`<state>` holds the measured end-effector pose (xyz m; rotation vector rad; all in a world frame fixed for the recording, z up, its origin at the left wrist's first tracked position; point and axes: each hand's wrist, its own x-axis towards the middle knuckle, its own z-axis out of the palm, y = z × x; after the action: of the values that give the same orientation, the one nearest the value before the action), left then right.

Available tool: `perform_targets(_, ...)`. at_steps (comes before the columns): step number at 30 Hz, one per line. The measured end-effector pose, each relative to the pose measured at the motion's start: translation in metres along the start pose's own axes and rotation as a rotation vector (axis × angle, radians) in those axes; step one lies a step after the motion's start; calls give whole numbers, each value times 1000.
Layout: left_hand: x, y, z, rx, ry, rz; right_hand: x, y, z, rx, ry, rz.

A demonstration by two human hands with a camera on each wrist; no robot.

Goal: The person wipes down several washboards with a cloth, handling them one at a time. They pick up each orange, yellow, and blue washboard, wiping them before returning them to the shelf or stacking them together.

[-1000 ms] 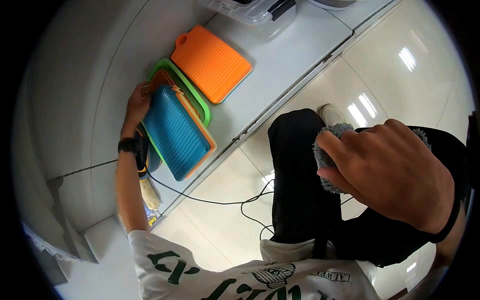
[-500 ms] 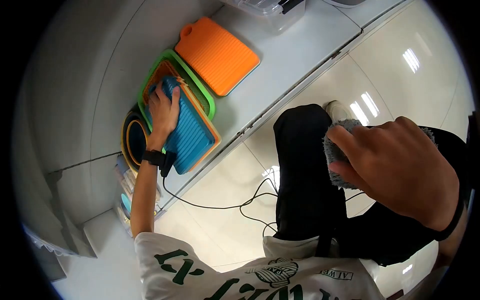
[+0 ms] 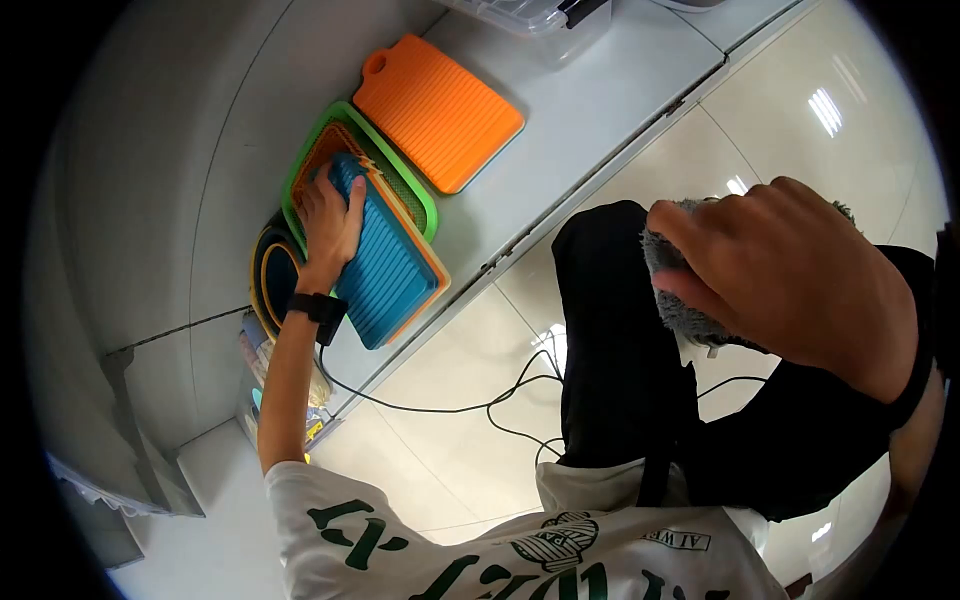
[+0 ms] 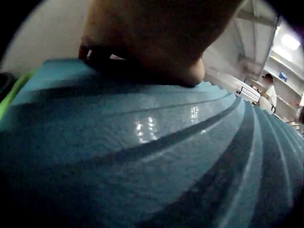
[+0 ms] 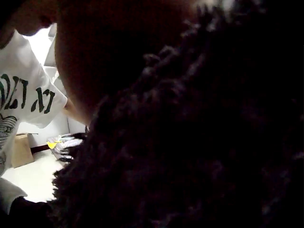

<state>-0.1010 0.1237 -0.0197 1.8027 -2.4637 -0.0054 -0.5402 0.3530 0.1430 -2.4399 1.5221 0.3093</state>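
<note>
My left hand (image 3: 332, 220) rests on a ribbed blue washboard (image 3: 385, 275), its fingers over the upper end and its thumb on the ridges. Low across the ridges, the left wrist view shows the same board (image 4: 156, 137) with the hand over its far part. Under it are pale and orange layers, and the stack leans in a green basket (image 3: 431, 222) with an orange mesh basket (image 3: 322, 152) inside. Above my lap, my right hand (image 3: 800, 285) grips a grey fluffy cloth (image 3: 672, 285). Dark pile from that cloth (image 5: 156, 156) fills most of the right wrist view.
An orange washboard (image 3: 440, 110) lies on the grey ledge (image 3: 590, 120) beside the basket. Farther along is a clear plastic box (image 3: 560, 35). Dark yellow-rimmed containers (image 3: 275, 270) stand near my left wrist. A black cable (image 3: 440, 410) hangs across the tiled floor.
My left hand has moved from the basket's wall-side edge onto the blue washboard, baring the yellow-rimmed containers. My right hand, still holding the grey cloth, has risen slightly in view.
</note>
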Motion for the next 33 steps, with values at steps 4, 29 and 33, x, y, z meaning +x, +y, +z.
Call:
perform_targets(4,2,3,-7,8,-22,9,-1,7,0,28,5,53)
perform_targets(29,5,3,-5,-57,-3,48,-59,74,37,643,260,163)
perform_targets(33,1,19,-11,-101,-4,1,-37,81,40,523,255,79)
